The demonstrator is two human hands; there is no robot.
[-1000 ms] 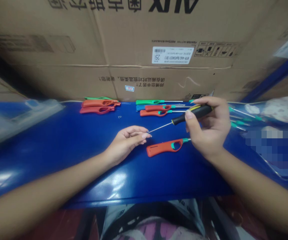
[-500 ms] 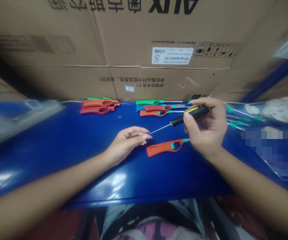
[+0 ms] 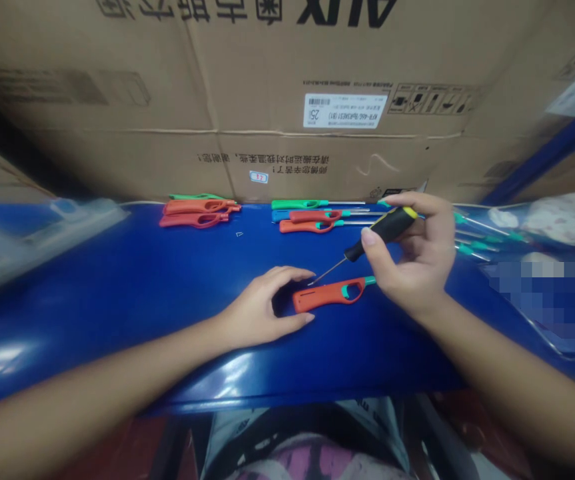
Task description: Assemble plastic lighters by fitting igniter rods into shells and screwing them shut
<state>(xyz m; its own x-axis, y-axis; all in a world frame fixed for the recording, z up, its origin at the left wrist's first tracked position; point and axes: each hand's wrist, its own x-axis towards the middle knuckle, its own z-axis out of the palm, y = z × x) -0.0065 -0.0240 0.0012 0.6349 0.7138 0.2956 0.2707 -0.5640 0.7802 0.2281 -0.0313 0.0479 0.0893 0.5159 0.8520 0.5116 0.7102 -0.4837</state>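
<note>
My right hand (image 3: 420, 257) grips a screwdriver (image 3: 374, 237) with a black and yellow handle. Its thin shaft slants down to the left, and the tip meets the top of an orange lighter body (image 3: 330, 293) lying on the blue table (image 3: 167, 287). My left hand (image 3: 267, 310) rests palm down at the lighter's left end. Thumb and forefinger are spread around that end; whether they touch it I cannot tell.
At the back of the table lie orange and green lighter bodies (image 3: 197, 212) on the left and more orange, green and blue ones (image 3: 312, 217) in the middle. Thin green-tipped metal rods (image 3: 477, 240) lie at right. A big cardboard box (image 3: 287, 100) stands behind.
The screwdriver tip has dropped from my left fingertips down onto the orange lighter. My left hand has turned palm down and slid right to the lighter's end.
</note>
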